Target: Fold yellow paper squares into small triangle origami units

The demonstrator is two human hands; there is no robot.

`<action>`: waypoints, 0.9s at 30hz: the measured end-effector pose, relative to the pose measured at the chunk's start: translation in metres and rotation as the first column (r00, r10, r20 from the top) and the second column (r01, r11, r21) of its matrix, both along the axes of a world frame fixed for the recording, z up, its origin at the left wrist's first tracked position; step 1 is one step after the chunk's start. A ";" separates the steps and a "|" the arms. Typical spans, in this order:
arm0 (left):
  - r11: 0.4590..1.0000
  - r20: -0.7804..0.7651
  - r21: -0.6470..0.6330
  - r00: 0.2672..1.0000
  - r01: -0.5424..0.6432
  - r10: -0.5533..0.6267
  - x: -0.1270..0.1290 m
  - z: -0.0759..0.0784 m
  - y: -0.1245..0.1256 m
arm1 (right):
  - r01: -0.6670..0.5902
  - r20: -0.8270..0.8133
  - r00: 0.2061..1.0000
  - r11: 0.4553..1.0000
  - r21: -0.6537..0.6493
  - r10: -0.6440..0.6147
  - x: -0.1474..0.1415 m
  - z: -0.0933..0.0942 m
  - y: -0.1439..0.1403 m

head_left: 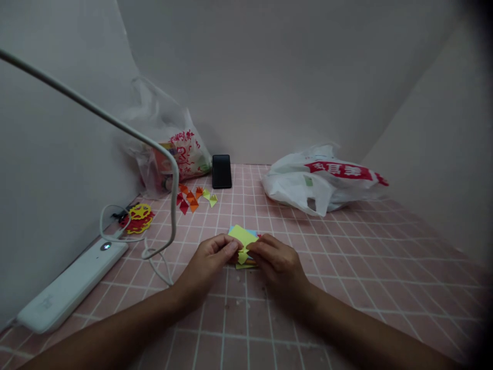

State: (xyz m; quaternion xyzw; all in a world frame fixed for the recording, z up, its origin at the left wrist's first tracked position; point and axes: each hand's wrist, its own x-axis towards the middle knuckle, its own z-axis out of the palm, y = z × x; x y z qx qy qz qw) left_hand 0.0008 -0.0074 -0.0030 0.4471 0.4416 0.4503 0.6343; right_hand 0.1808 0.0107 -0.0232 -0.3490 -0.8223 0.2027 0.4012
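Observation:
My left hand and my right hand meet at the middle of the pink checked tabletop. Both pinch a yellow-green sheet of paper that is partly folded, its lower tip between my fingertips. Under it lies a small stack of coloured paper squares, with blue and red edges showing. Several small folded paper triangles, red, orange and yellow, lie farther back on the left.
A white desk lamp base with a curved arm and cable stands at the left. Red and yellow paper cutouts lie near the wall. A clear plastic bag, a black phone and a white plastic bag sit at the back.

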 end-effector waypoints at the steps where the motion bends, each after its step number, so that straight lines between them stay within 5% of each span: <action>1: 1.000 0.022 -0.016 1.000 0.003 -0.003 0.000 -0.001 0.000 | 0.000 0.002 1.000 1.000 0.001 0.000 0.000 0.000 0.000; 10: 0.995 0.198 -0.098 0.980 0.028 -0.008 0.002 -0.001 0.001 | -0.011 -0.010 1.000 1.000 0.024 0.011 0.000 -0.001 0.000; 27: 0.996 0.107 -0.075 0.994 0.042 -0.034 0.000 0.001 0.000 | -0.055 -0.062 0.997 0.998 -0.022 0.054 -0.001 0.001 0.001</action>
